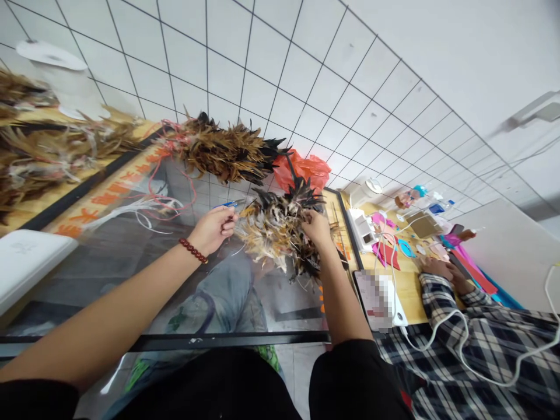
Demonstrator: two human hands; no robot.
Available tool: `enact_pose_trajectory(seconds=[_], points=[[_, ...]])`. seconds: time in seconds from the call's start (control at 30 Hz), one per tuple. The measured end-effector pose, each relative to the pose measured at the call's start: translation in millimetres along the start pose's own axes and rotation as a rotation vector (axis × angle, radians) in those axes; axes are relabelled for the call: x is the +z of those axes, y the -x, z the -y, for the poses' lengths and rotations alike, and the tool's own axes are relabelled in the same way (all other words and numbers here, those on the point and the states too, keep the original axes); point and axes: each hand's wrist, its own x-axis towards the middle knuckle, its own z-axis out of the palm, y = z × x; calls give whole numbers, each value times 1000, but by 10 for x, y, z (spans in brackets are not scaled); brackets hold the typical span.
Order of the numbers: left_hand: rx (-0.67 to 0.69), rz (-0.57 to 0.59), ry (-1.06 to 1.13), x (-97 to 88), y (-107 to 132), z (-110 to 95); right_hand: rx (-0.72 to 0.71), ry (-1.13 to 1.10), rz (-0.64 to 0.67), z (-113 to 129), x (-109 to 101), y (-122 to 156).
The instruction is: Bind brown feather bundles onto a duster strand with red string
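Note:
A bunch of brown, black and pale feathers [280, 233] hangs between my two hands above a glass-topped table [131, 256]. My left hand [213, 229], with a dark red bead bracelet at the wrist, is closed around small blue-handled scissors [231, 203] at the left end of the bunch. My right hand [317, 227] is closed on the right side of the feather bunch, fingers buried in it. A longer string of brown feathers [227, 153] lies on the table behind the bunch.
More feather strings [48, 146] lie at the far left beside a white spool [61, 76]. Red and white cords [153, 204] trail across the glass. A red plastic bag [306, 169] sits behind. A person in a plaid sleeve [481, 338] works at the right among coloured craft pieces.

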Motion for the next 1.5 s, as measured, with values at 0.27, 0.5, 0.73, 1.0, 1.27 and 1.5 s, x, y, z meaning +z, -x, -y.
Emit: enact_pose_trajectory(seconds=[0.27, 0.5, 0.73, 1.0, 1.27, 1.5], points=[[2, 110, 25, 44, 56, -35, -155, -523, -278, 297, -212, 262], [150, -83, 18, -53, -9, -224, -403, -417, 0, 777, 128, 643], [390, -347, -152, -210, -104, -442, -317, 150, 104, 439, 65, 507], [332, -347, -294, -358, -112, -625, -642, -69, 22, 1187, 112, 281], [361, -358, -269, -428, -158, -596, -614, -102, 43, 1467, 217, -75], [434, -399, -277, -359, -150, -559, -580, -21, 128, 1829, 234, -238]])
